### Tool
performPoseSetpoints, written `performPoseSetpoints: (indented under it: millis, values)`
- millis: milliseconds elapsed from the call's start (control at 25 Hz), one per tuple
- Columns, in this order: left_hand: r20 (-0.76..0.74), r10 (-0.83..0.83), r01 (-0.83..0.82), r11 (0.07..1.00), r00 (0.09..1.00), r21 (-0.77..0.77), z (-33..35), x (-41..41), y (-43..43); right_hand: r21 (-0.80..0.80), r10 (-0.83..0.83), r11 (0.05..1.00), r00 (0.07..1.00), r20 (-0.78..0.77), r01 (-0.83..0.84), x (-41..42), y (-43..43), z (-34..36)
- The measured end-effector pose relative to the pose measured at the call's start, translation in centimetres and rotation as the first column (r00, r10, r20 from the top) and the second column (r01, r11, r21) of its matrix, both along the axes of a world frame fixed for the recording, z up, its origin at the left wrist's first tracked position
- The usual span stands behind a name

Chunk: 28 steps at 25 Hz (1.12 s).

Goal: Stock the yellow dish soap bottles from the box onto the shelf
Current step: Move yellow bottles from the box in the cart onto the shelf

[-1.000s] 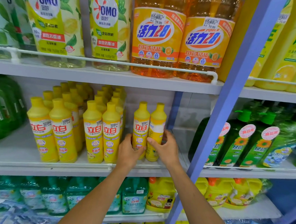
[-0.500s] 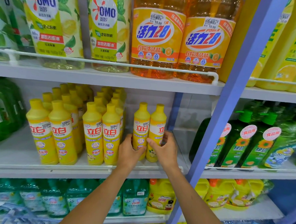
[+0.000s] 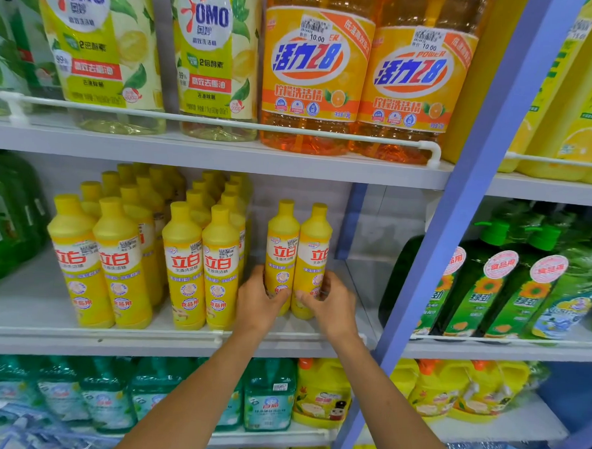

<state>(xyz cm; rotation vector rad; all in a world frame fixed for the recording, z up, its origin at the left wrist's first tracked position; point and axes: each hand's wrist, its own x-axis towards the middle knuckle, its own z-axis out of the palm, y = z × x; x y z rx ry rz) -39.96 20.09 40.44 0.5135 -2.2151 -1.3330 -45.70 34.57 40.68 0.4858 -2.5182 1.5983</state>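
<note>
Two yellow dish soap bottles stand upright side by side on the middle shelf (image 3: 25, 316). My left hand (image 3: 258, 301) grips the lower part of the left bottle (image 3: 281, 247). My right hand (image 3: 331, 303) grips the lower part of the right bottle (image 3: 315, 252). To their left stand several rows of the same yellow bottles (image 3: 183, 263), a small gap away. The box is out of view.
A blue upright post (image 3: 456, 212) bounds the bay on the right. Bare shelf lies between the held bottles and the post. Large orange bottles (image 3: 313, 70) sit on the shelf above, green bottles (image 3: 483, 292) right of the post, teal bottles (image 3: 107, 393) below.
Both hands have stayed on the two bottles, which stand at nearly the same spot on the shelf. The view has shifted slightly.
</note>
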Motion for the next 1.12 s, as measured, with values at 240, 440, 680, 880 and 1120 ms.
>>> performPoseSetpoints:
  millis: [240, 440, 680, 880, 1120]
  values:
    - [0.028, 0.098, -0.095, 0.991, 0.995, -0.091, 0.7, -1.0, 1.2, 0.130, -0.067, 0.990, 0.996, 0.059, 0.059, -1.0, -1.0, 0.3]
    - [0.008, 0.117, -0.117, 0.993, 0.993, 0.012, -0.5, -4.2, 0.1, 0.009, -0.095, 0.995, 0.991, 0.093, 0.095, -4.1, -3.3, -0.8]
    - [-0.092, 0.168, -0.163, 0.985, 0.981, 0.054, -3.0, -9.7, -1.4, -0.012, -0.135, 0.991, 0.991, -0.015, 0.135, -9.8, -5.9, -2.7]
    - [-0.168, 0.149, -0.137, 0.987, 0.975, 0.080, -4.4, -12.6, -3.0, -0.142, -0.090, 0.986, 0.996, -0.006, 0.089, -13.2, -6.8, -5.2]
    - [-0.214, 0.120, -0.097, 0.988, 0.969, 0.116, -4.7, -14.4, -4.1, -0.080, -0.122, 0.990, 0.992, -0.036, 0.119, -15.3, -7.4, -5.9]
